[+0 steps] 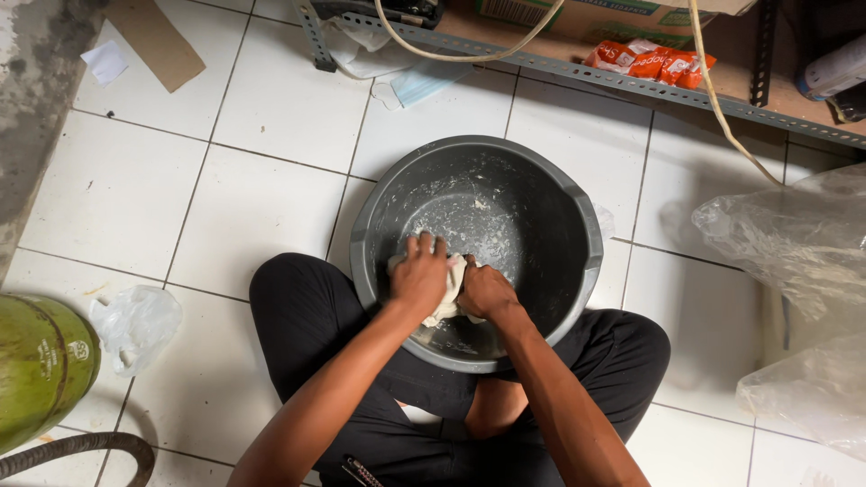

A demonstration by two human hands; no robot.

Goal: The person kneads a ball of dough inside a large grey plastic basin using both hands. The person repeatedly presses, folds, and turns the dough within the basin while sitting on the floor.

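A grey plastic basin (577,207) stands on the white tiled floor between my crossed legs. Its inside is smeared with flour. A pale lump of dough (454,280) lies at the near side of the basin. My left hand (419,275) presses down on the dough from the left, fingers curled over it. My right hand (484,290) is closed on the dough from the right. Both hands touch each other over the lump, and most of the dough is hidden beneath them.
A green gas cylinder (41,361) with a dark hose (99,444) stands at the left, next to a crumpled plastic bag (137,325). Large clear plastic bags (798,261) lie at the right. A metal shelf (631,83) with orange packets (648,61) and cables runs along the top.
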